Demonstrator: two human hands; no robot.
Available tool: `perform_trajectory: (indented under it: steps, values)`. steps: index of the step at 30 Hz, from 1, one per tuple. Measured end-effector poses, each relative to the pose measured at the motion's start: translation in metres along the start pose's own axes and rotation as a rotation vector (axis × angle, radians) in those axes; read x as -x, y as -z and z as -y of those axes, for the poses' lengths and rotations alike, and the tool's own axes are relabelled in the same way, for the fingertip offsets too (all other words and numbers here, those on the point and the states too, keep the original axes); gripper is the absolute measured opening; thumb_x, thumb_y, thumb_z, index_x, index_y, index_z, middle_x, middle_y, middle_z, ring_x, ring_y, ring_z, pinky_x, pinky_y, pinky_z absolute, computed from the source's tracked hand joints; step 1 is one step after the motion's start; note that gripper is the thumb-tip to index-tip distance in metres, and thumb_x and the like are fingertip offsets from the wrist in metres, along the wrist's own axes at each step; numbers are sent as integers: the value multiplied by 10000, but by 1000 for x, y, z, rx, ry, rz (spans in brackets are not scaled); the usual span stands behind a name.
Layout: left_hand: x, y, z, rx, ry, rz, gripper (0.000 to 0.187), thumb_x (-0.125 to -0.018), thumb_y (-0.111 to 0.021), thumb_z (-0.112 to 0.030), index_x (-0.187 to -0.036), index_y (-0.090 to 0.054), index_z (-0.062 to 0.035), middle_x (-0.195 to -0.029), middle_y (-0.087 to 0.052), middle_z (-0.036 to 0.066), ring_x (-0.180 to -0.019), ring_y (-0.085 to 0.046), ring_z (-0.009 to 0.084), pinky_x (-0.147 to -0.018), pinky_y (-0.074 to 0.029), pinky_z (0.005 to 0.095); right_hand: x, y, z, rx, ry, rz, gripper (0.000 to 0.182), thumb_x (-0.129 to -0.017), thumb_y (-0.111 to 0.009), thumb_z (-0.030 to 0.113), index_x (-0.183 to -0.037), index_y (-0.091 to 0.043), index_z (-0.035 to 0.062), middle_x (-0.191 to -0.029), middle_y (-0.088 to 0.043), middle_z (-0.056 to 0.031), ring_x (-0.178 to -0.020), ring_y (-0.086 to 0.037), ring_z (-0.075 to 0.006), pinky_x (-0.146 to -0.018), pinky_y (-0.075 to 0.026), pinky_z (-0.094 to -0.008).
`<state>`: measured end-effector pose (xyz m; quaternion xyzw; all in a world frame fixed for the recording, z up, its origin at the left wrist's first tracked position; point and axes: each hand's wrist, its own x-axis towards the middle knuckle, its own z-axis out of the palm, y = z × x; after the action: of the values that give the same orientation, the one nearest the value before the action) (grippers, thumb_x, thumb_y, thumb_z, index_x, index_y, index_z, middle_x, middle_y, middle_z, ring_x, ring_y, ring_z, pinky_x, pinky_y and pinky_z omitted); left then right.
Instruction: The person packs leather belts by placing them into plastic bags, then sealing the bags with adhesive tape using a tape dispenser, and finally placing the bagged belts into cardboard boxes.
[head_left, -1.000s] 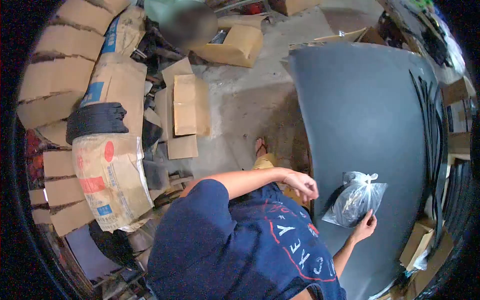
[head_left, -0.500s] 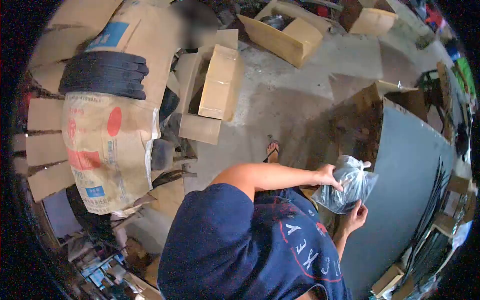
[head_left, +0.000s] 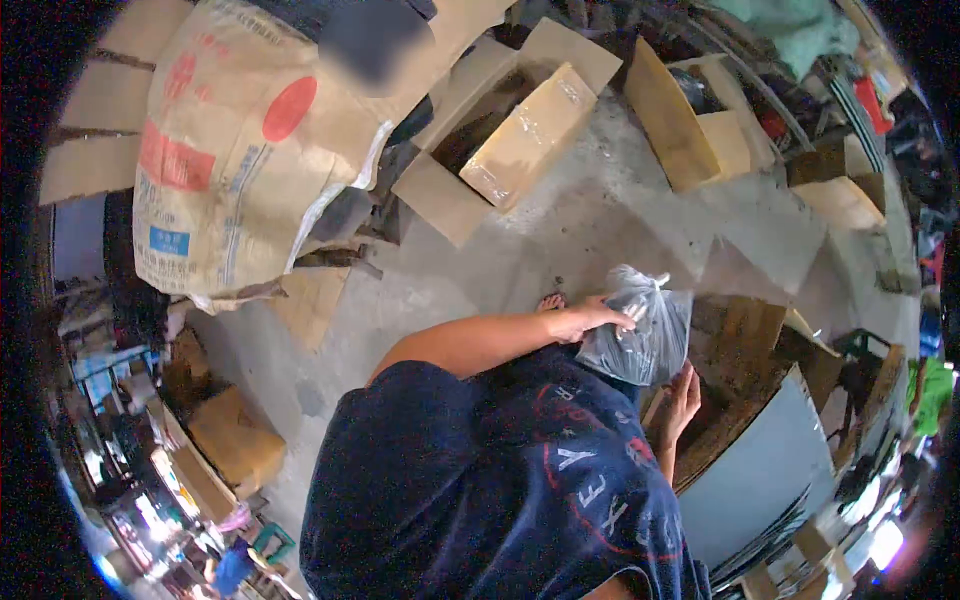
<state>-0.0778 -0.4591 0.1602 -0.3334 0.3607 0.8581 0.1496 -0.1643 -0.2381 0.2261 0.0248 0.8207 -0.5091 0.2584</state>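
Observation:
A clear plastic bag (head_left: 650, 345), knotted at the top, hangs in front of my dark blue shirt, and dark contents show dimly through it. My left hand (head_left: 592, 318) is closed on the upper left side of the bag, thumb over the plastic. Right by the bag's lower right corner, my right hand (head_left: 682, 402) has its fingers stretched upward and slightly apart. Behind the right hand lies the brown side of a large carton (head_left: 735, 340), next to a grey tabletop (head_left: 755, 480).
Open cardboard boxes (head_left: 530, 135) stand on the concrete floor (head_left: 450, 290) ahead, with another open carton (head_left: 690, 130) farther right. A big printed paper sack (head_left: 240, 160) is at the upper left. Black strips (head_left: 775, 530) lie on the grey surface. A brown box (head_left: 235, 440) stands lower left.
My view has turned to the right. The bag and both hands have shifted left and up in view, away from over the grey tabletop. The right fingers have straightened beside the bag's corner.

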Motion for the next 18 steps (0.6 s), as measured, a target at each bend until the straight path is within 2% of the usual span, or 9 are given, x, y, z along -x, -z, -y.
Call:
perform_trajectory:
  steps: [2,3,6,7,8,10,11,13,18]
  values:
    - [10,11,-4,180,107,6,565,-636,-827,-321,-1094,-639,-49,-997,-675,76,-860,-638,229,-816,-507,372,-12,-21,14,-71,90,71,322,-980,-505,250,-1110,-605,-27,-970,-620,-40,-839,-535,-116,-742,-447,-252]
    - [-4,9,20,311,170,-24,469,-660,-820,-296,-1031,-669,-52,-940,-689,72,-799,-654,248,-777,-527,385,-34,-1,-24,-60,99,134,312,-976,-511,230,-1153,-582,-17,-1035,-613,-53,-948,-544,-124,-822,-449,-257]
    - [-56,35,70,419,204,-47,428,-690,-806,-266,-1037,-667,-59,-945,-691,83,-810,-663,250,-784,-533,402,-68,-2,-20,137,87,305,323,-965,-534,216,-1190,-561,-14,-1046,-615,-59,-924,-564,-126,-786,-476,-269]
    - [-55,43,77,447,125,54,386,-711,-786,-267,-1032,-662,-93,-980,-680,65,-928,-631,219,-895,-468,415,-78,-2,-10,137,22,412,370,-949,-565,227,-1227,-535,-14,-1044,-623,-64,-872,-572,-116,-707,-493,-268]
    - [-54,52,83,481,47,157,344,-733,-767,-269,-1027,-657,-128,-1014,-669,47,-1046,-598,189,-1005,-402,429,-92,-1,-6,155,25,418,370,-949,-565,227,-1227,-535,-14,-1044,-623,-64,-872,-572,-116,-707,-493,-268]
    - [-30,48,44,337,-93,39,298,-741,-759,-301,-961,-662,-126,-984,-672,55,-1013,-616,200,-967,-440,440,-124,4,-14,392,-67,487,412,-944,-564,303,-1217,-554,-6,-1012,-639,-67,-784,-598,-128,-678,-488,-273]
    - [-32,47,34,284,-138,-6,286,-743,-756,-312,-939,-663,-125,-975,-673,58,-1002,-623,204,-955,-452,444,-135,5,-15,377,-59,479,418,-932,-578,316,-1191,-568,-11,-976,-646,-63,-721,-601,-119,-624,-488,-270]
    - [-56,47,35,700,214,-148,303,-735,-761,-338,-910,-651,-116,-938,-674,72,-928,-651,227,-868,-513,451,-155,14,-18,409,-63,491,403,-936,-572,315,-1170,-578,-13,-960,-649,-64,-721,-601,-117,-621,-490,-272]
    - [-79,44,27,843,161,-170,293,-734,-769,-310,-911,-643,-114,-939,-672,75,-863,-664,228,-786,-548,423,-224,50,-31,690,-68,681,384,-935,-568,325,-1091,-613,-23,-922,-656,-73,-725,-601,-119,-612,-494,-280]
